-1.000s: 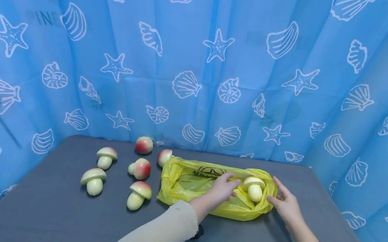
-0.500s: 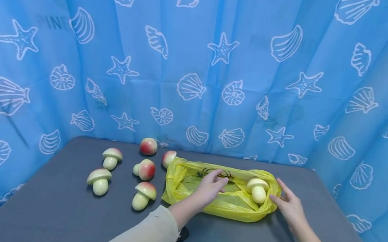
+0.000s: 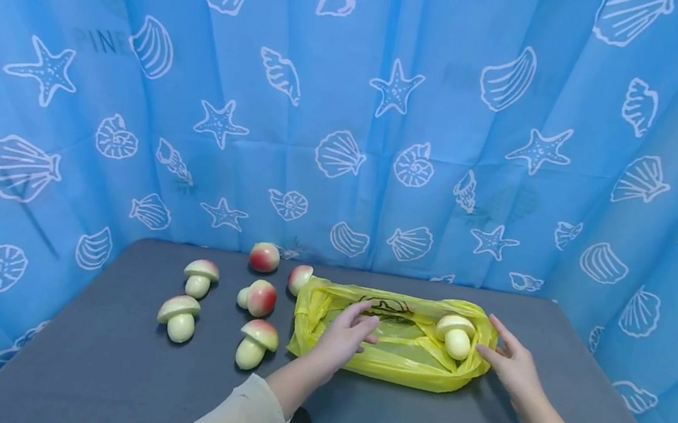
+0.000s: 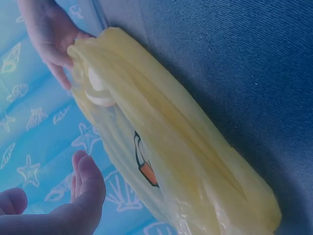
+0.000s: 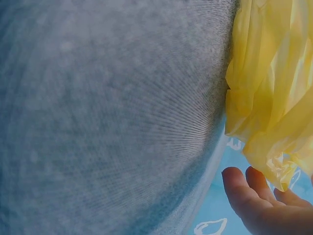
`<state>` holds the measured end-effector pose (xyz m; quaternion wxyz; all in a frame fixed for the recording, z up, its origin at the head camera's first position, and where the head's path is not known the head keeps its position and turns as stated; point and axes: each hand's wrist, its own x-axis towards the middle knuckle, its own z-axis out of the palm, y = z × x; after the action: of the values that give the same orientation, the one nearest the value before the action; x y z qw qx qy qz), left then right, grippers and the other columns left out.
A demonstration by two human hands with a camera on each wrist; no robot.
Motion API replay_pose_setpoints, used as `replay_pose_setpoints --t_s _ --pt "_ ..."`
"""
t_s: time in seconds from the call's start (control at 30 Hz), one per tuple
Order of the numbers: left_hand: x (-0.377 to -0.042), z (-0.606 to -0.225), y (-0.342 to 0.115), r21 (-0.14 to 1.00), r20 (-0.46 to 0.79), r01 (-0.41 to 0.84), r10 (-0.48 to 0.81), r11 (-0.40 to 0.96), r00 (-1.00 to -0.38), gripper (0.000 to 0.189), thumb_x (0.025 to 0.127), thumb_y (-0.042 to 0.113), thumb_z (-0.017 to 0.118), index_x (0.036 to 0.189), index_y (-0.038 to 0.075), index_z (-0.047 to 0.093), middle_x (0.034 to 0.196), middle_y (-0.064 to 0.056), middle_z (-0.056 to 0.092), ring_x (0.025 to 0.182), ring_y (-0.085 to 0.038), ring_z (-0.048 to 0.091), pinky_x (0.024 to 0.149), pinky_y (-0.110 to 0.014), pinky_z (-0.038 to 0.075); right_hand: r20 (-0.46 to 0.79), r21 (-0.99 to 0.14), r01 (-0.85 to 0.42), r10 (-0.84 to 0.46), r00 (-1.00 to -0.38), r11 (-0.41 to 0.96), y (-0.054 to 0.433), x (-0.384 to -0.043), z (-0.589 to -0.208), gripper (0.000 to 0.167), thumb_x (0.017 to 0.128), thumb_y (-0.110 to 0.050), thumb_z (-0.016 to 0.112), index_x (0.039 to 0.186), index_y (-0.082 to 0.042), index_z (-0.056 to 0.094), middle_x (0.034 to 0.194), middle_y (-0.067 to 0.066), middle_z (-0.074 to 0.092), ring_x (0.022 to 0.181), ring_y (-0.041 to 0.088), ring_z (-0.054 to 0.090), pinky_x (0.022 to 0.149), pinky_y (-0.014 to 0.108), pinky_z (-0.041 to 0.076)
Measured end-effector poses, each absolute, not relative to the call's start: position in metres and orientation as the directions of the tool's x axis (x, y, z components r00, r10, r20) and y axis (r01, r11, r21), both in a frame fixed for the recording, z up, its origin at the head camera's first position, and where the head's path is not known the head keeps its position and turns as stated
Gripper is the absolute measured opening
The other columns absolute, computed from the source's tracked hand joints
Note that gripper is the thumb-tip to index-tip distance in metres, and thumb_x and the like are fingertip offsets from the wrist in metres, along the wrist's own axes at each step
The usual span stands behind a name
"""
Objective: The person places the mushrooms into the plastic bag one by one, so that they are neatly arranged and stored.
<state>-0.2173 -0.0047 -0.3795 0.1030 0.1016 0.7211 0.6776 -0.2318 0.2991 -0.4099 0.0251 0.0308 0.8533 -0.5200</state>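
A yellow plastic bag [image 3: 408,372] lies on the table with its mouth spread wide. Inside its right end is a toy mushroom [image 3: 458,338] with a pale cap and stem. My left hand [image 3: 340,340] hovers over the bag's left half, fingers loosely spread and holding nothing. At the bag's right end is my right hand [image 3: 517,374], thumb and fingers extended along the rim. The right wrist view shows these fingertips [image 5: 234,180] beside the crumpled plastic. Left of the bag lie several red-and-cream toy mushrooms, the nearest mushroom [image 3: 257,345] just off its front left corner.
One mushroom [image 3: 299,279] sits against the bag's back left corner. Other mushrooms, such as the leftmost mushroom [image 3: 178,317], are spread over the left of the dark grey table [image 3: 100,366]. A blue curtain [image 3: 298,127] with shell prints hangs behind the table.
My left hand has drawn back leftward, from beside the mushroom in the bag to over the bag's left half. My right hand stays at the right end. The head view has shifted slightly.
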Motion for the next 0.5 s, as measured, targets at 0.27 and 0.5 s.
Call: replay_pose_setpoints --t_s 0.27,0.5 --pt "-0.217 -0.378 -0.019 0.999 -0.004 0.009 0.263 0.05 -0.965 0.055 0.103 0.028 0.05 0.148 0.001 0.035 0.129 -0.016 0.056 0.104 -0.032 0.061 0.086 -0.046 0.05 -0.093 -0.888 0.094 0.026 -0.995 0.451 0.299 -0.232 -0.409 0.074 0.102 -0.021 0.053 0.156 -0.012 0.004 0.159 0.024 -0.005 0.138 0.054 0.013 0.106 0.063 0.027" --pt "-0.22 -0.373 -0.033 0.997 -0.002 0.015 0.241 0.07 -0.97 0.055 0.102 0.028 0.051 0.148 0.001 0.036 0.13 -0.017 0.056 0.107 -0.033 0.059 0.087 -0.047 0.049 -0.106 -0.88 0.105 0.025 -0.994 0.462 0.301 -0.234 -0.411 0.074 0.102 -0.025 0.052 0.156 -0.012 0.002 0.158 0.025 -0.006 0.138 0.054 0.013 0.106 0.062 0.027"
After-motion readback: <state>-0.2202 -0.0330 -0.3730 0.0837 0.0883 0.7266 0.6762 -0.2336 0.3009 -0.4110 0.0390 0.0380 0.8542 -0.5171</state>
